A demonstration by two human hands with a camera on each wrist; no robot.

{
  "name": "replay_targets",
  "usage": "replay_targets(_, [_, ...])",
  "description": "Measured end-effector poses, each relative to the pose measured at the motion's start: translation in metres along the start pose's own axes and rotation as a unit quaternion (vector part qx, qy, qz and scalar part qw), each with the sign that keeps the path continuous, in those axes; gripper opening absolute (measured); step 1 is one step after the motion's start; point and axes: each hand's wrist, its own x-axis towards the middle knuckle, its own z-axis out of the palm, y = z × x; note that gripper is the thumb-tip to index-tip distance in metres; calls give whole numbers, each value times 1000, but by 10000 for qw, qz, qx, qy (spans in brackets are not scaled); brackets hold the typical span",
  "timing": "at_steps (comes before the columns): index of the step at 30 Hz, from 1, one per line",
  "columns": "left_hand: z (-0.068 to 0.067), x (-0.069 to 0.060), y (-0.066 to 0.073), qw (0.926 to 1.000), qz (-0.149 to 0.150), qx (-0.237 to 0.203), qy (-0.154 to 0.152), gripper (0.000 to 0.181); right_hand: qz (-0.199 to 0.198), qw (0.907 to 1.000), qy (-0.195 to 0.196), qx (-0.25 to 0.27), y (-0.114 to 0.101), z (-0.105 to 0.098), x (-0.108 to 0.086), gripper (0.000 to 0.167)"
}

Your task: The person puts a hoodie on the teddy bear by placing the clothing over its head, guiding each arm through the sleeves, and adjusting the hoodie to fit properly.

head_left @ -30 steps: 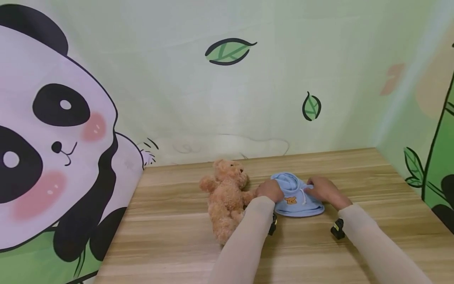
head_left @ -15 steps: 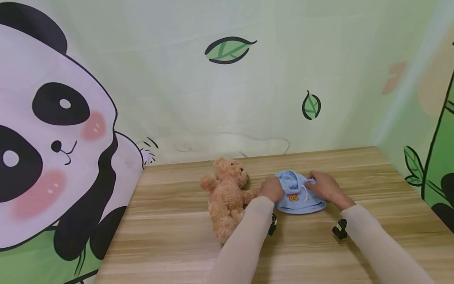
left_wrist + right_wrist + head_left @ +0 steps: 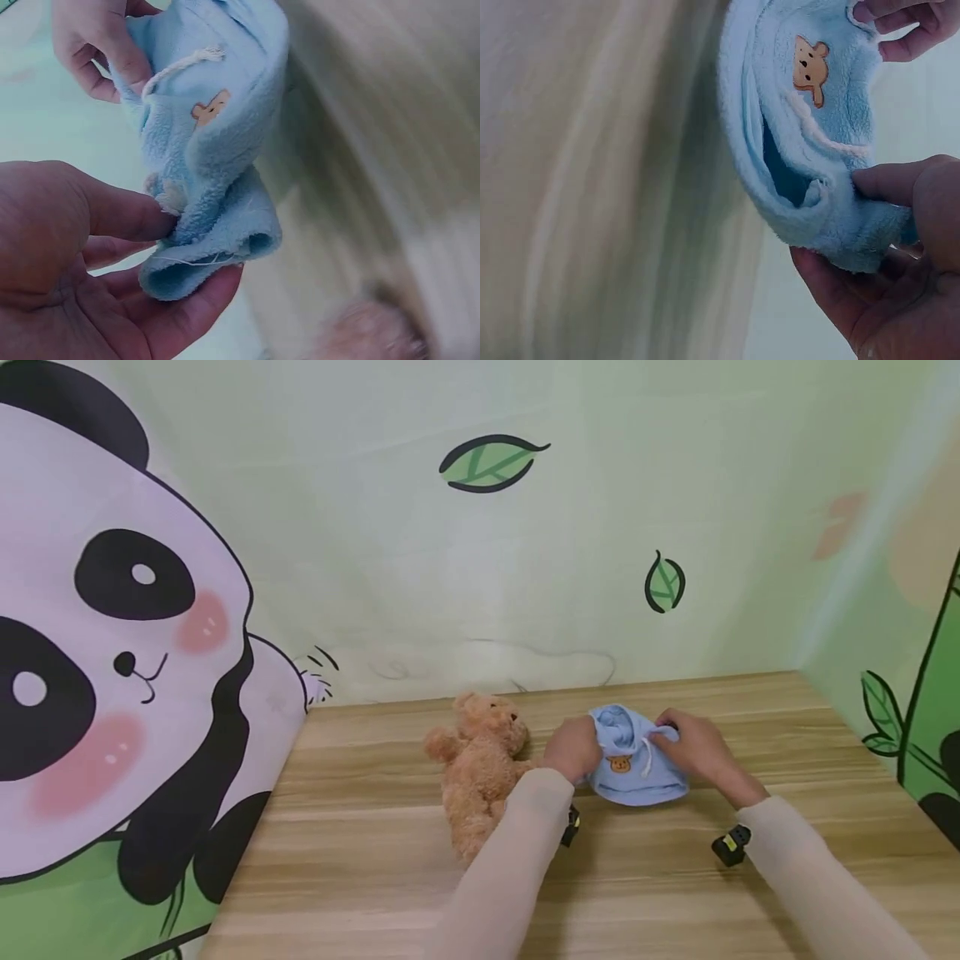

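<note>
Between both hands is a small light-blue hoodie (image 3: 637, 781) with a brown bear patch and a white drawstring. On its left side, my left hand (image 3: 573, 749) pinches a sleeve, thumb on top and fingers beneath, as the left wrist view shows the sleeve cuff (image 3: 172, 277). My right hand (image 3: 697, 745) pinches the opposite side near the shoulder; in the right wrist view its thumb presses the fleece (image 3: 855, 225). Left of the hoodie, a light-brown teddy bear (image 3: 480, 764) lies on its back, partly hidden by my left forearm.
The wood-grain table (image 3: 337, 877) meets a pale green wall sheet (image 3: 375, 552) at the back. A large printed panda (image 3: 135, 635) fills the left side. Each wrist carries a small black camera (image 3: 731, 845).
Both hands have moved slightly up and away with the hoodie, which sits a little higher in view. The teddy bear has stayed in place.
</note>
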Motion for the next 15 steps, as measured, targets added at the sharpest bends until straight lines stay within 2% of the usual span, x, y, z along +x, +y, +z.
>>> replay_targets(8, [-34,-12,8,9989,419,184,64,14,-96,9996,207,172,-15,-14,2,22])
replay_targets(11, [-47,-17,7,9984,545,124,-6,22,-145,9988,371,268,-22,-18,2,20])
replay_targets(15, [-63,-26,1,9980,588,-216,-105,31,-227,9975,527,405,-34,-21,1,19])
